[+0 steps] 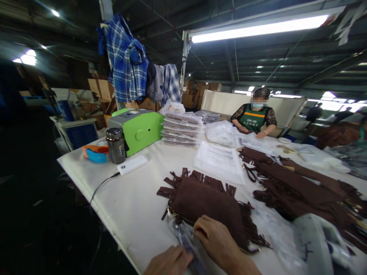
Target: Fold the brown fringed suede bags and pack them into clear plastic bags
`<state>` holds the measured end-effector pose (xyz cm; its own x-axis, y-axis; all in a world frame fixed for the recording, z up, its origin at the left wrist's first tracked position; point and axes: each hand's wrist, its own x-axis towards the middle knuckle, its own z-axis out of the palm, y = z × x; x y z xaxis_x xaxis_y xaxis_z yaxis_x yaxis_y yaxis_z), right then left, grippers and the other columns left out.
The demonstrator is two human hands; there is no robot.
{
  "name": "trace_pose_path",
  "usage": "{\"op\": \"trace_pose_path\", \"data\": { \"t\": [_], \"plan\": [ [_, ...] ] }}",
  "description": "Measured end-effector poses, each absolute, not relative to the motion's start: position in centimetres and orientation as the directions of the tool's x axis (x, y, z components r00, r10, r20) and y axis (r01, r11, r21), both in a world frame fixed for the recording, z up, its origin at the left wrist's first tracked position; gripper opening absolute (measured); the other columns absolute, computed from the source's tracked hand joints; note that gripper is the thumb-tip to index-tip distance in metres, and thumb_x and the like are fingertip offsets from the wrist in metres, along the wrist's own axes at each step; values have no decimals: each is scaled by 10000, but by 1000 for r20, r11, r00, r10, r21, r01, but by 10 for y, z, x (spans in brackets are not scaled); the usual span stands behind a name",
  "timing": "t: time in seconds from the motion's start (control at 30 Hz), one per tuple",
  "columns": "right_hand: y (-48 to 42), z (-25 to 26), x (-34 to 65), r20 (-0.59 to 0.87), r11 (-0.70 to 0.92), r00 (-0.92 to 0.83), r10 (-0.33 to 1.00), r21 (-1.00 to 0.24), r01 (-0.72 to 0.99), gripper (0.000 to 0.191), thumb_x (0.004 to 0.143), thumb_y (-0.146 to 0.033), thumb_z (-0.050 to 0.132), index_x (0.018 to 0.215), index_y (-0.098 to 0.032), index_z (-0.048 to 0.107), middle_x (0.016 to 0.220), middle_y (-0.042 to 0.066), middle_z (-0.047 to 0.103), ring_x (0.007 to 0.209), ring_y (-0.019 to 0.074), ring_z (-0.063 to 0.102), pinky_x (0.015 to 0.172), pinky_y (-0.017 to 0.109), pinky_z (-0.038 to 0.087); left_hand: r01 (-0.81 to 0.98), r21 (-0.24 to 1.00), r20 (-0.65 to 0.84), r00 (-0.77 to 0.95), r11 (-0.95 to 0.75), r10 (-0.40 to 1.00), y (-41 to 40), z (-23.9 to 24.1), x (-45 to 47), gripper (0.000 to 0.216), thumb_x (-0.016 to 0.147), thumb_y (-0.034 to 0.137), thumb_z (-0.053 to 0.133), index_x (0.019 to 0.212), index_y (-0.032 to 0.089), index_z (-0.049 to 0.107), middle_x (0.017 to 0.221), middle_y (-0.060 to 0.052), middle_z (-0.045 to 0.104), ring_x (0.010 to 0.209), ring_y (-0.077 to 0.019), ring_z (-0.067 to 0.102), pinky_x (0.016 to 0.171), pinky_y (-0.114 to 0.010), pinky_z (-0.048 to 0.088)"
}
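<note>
Overhead, a lit tube lamp [258,29]; below, a white table [137,198] bearing a fringed brown bag [208,198]. Left hand [170,260] pinches clear plastic [184,233]; right hand [218,240] curled, its grip unclear.

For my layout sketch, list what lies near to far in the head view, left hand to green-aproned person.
Left hand, right hand, brown fringed zip bag, printed sheet, translucent plastic bundle, person in green apron.

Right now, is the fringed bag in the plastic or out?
Out: the bag lies on the table with its top and fringe uncovered; the plastic shows only by its near edge.
</note>
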<state>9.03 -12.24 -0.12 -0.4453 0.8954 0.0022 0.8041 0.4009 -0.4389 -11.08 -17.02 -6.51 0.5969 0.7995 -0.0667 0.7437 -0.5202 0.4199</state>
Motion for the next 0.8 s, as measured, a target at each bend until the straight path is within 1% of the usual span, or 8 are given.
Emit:
{"op": "trace_pose_path", "data": {
  "t": [0.13, 0.23, 0.37, 0.43, 0.5, 0.6, 0.7, 0.8],
  "plan": [
    [-134, 4, 97, 110, 401, -399, 910, -472, 785, 115, 864, -161, 578, 842, -248, 650, 888, -18, 662, 867, 154, 609, 777, 236, 419, 640, 380, 189, 653, -668, 733, -145, -109, -57, 337, 922, 290, 538, 1255, 242, 563, 1123, -122, 682, 995, -286, 622, 846, -385, 511],
    [-138, -5, 95, 202, 468, -422, 884, -401, 788, 104, 837, -177, 620, 874, -268, 655, 979, -7, 680, 938, 189, 602, 846, 287, 430, 614, 369, 227, 668, -698, 708, -142, -128, -42, 293, 901, 307, 578, 1177, 218, 623, 1086, -144, 699, 1018, -307, 614, 886, -424, 496],
    [-128, -27, 81, 399, 561, -451, 799, -224, 797, 535, 763, -264, 690, 1280, -294, 553, 1378, 51, 550, 1252, 296, 485, 1044, 419, 356, 531, 409, 235, 725, -742, 648, -152, -117, -69, 195, 948, 343, 494, 972, 257, 667, 902, -50, 740, 846, -210, 649, 788, -295, 497],
    [-119, -38, 71, 433, 598, -498, 752, -128, 791, 639, 756, -270, 676, 1365, -271, 482, 1440, 71, 491, 1306, 319, 439, 1088, 460, 313, 507, 442, 232, 732, -740, 640, -157, -94, -98, 264, 974, 368, 419, 889, 277, 653, 779, 0, 720, 719, -172, 635, 694, -260, 481],
    [-110, -46, 62, 434, 611, -530, 728, -61, 789, 591, 781, -193, 619, 1356, -242, 491, 1389, 82, 546, 1270, 303, 488, 1080, 449, 334, 532, 532, 217, 667, -659, 713, -159, -66, -127, 226, 969, 306, 412, 943, 281, 635, 835, 15, 721, 766, -152, 646, 723, -233, 470],
    [-99, -48, 55, 434, 635, -572, 696, 0, 773, 604, 778, -34, 521, 1358, -200, 485, 1290, 94, 625, 1176, 275, 572, 1019, 412, 410, 652, 622, 190, 413, -435, 891, -156, -37, -161, 207, 952, 266, 419, 985, 269, 624, 941, 3, 710, 873, -164, 650, 797, -238, 468],
    [-89, -35, 58, 392, 667, -602, 696, -42, 744, 584, 761, 29, 473, 1299, -187, 538, 1181, 91, 682, 1050, 250, 638, 922, 371, 486, 675, 680, 166, 239, -287, 957, -149, -30, -175, 205, 939, 246, 432, 1000, 267, 626, 973, 8, 702, 913, -168, 648, 838, -247, 467],
    [-75, -15, 66, 333, 617, -533, 778, -245, 748, 505, 755, 14, 438, 1187, -178, 617, 1102, 75, 713, 977, 219, 669, 883, 331, 512, 652, 700, 166, 247, -290, 955, -142, -34, -172, 213, 929, 214, 441, 996, 268, 636, 988, 10, 702, 929, -166, 651, 850, -249, 469]
  ]
}}
